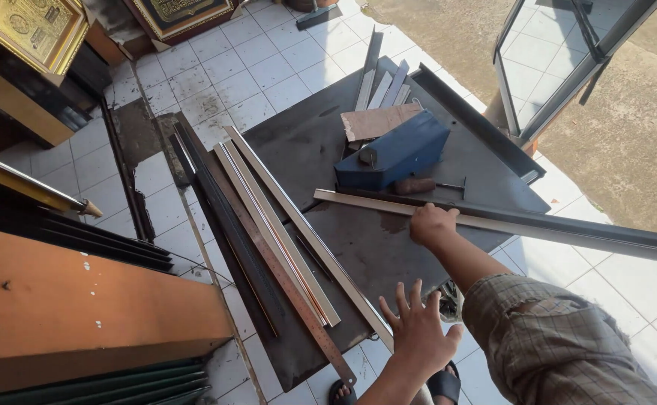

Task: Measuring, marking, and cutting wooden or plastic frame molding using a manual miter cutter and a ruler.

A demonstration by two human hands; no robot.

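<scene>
The right hand (pixel 432 224) is curled, fingers clamped over a long moulding (pixel 508 220) that crosses the table (pixel 298 150); its far end runs out of view at the right. The left hand (pixel 417 334) hovers with all five fingers spread apart, empty, its wrist cut off below. Just left of those fingers lie three pale strips (pixel 283 217) and one ruler (pixel 298 307). Beyond the right fingers sit one blue box (pixel 396 154) and a hammer (pixel 426 185), partly hidden
</scene>
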